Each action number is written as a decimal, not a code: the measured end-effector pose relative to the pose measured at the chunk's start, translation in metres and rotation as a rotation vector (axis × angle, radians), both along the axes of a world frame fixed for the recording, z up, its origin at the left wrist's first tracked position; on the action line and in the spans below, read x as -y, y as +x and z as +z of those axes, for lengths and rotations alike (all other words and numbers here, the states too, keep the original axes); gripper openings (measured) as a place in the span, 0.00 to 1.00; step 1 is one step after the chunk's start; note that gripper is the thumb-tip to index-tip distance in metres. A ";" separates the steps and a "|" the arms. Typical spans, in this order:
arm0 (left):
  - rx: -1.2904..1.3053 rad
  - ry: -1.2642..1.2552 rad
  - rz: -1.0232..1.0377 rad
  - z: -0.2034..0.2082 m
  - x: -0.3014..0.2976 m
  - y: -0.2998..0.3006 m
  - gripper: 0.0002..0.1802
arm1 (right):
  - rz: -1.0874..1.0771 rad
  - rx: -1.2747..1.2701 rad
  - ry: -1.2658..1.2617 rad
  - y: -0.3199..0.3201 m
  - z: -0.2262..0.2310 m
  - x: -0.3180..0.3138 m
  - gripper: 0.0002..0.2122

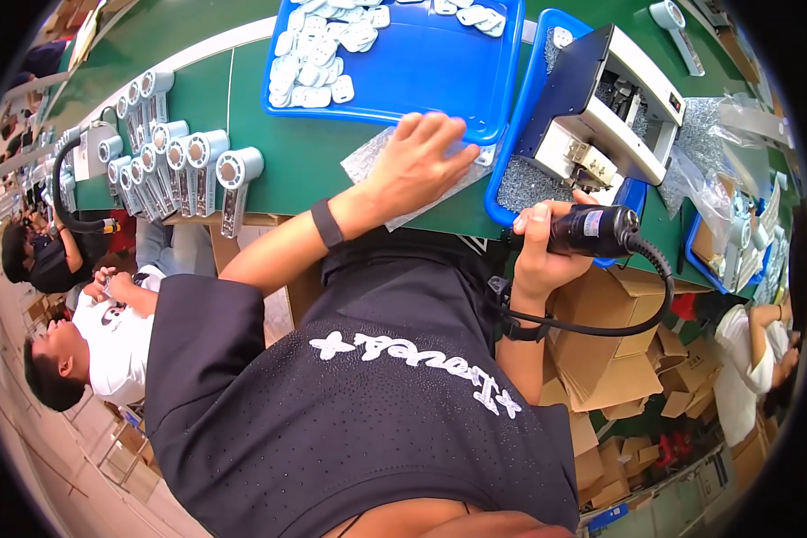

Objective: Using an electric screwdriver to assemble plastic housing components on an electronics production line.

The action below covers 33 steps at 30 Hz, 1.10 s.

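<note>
Right hand (547,255) grips a black tool (594,230); left hand (417,168) spreads loosely, empty. Upper-left gadgets (177,154) look done; top-centre white plates (312,73) seem pending.

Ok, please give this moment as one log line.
left hand: near blue tray | right hand: holding black corded tool | tray: white parts inside

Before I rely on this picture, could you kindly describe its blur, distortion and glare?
In the head view, the green tabletop's edges bow and the corners go black; also in the head view, the bare left hand looks slightly smeared, the black cylindrical corded tool is fairly crisp, and the crumpled clear plastic bag catches whitish glare.
</note>
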<state>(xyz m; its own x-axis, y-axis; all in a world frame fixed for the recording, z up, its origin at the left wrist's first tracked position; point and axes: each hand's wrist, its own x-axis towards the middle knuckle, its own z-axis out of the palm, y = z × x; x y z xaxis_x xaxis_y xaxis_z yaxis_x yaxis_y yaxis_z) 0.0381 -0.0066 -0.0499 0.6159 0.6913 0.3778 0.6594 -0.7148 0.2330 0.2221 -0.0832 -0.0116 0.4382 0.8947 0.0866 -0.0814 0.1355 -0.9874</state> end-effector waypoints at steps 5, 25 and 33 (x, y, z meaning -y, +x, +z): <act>-0.073 0.034 0.150 0.004 0.005 0.011 0.19 | 0.042 0.084 0.037 0.000 -0.012 0.001 0.23; 0.442 -0.411 0.285 0.024 -0.064 -0.027 0.15 | 0.226 0.185 -0.175 0.003 0.006 0.000 0.19; -0.161 -0.256 0.058 0.025 -0.060 -0.067 0.16 | 0.674 0.927 -0.206 -0.044 0.001 0.012 0.22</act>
